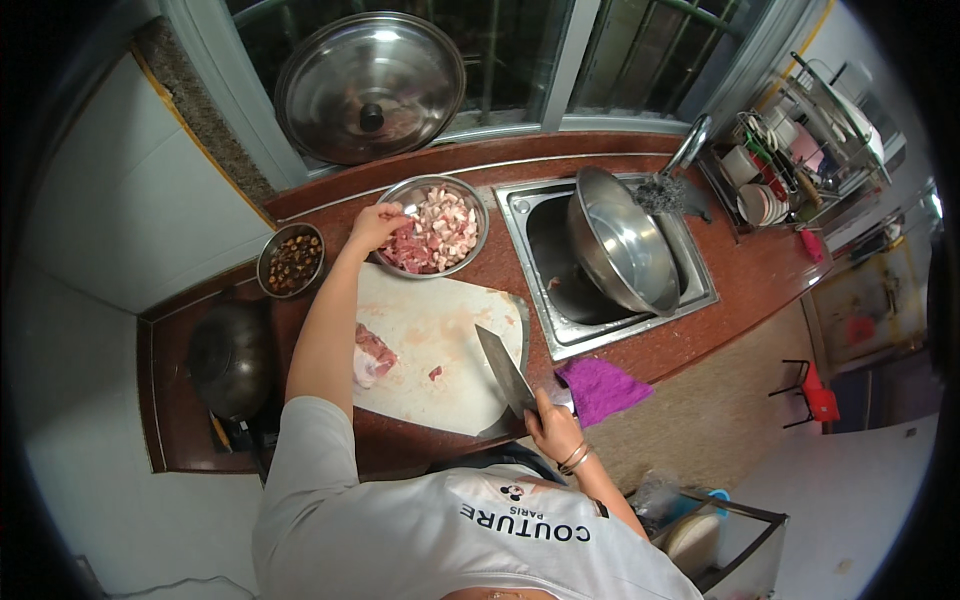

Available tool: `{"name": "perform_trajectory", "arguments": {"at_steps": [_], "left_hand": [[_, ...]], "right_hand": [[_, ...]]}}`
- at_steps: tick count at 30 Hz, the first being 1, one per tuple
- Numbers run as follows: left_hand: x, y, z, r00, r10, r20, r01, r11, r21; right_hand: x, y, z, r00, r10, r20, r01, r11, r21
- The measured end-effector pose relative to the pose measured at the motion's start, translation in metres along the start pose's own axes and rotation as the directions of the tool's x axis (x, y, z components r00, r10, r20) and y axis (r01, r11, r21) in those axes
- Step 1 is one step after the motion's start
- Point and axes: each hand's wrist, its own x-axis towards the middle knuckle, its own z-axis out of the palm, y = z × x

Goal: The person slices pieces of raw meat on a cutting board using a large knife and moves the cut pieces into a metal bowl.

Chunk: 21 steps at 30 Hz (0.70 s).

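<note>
My right hand (556,431) grips the handle of a cleaver (507,370), its blade angled over the right side of a white cutting board (442,319). A chunk of raw meat (373,355) with pale fat lies at the board's left, and a small meat scrap (435,373) sits nearer its middle. Over the left rim of a steel bowl (482,217), my left hand (377,226) has its fingertips close together against the red meat pieces (411,250). Whether they pinch a piece is hidden. Paler, fatty diced meat (448,225) fills the bowl's right side.
A smaller bowl of dark brown pieces (294,262) stands left, above a dark wok (231,360). Right of the board, a large steel basin (626,240) tilts in the sink (547,330). A purple cloth (604,390) hangs over the counter edge. A large lid (371,75) leans against the window.
</note>
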Motion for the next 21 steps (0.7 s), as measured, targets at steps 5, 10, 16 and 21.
{"name": "perform_trajectory", "arguments": {"at_steps": [5,10,16,21], "left_hand": [[-0.039,-0.014,-0.011,0.996,0.049,0.071,0.011,0.748,-0.664],[-0.103,0.005,0.009,0.992,0.124,0.022,-0.061,0.626,-0.777],[-0.192,0.003,0.053,0.957,0.273,-0.097,-0.289,0.873,-0.394],[-0.244,-0.031,0.111,0.808,0.578,-0.115,-0.545,0.807,0.229]], "right_hand": [[0.023,-0.015,0.014,0.937,-0.159,0.311,0.182,0.982,-0.045],[0.057,-0.006,0.050,0.879,-0.081,0.469,0.175,0.971,-0.161],[0.083,0.015,0.049,0.940,-0.101,0.326,0.153,0.979,-0.137],[0.085,0.019,0.038,0.956,-0.073,0.284,0.087,0.996,-0.037]]}}
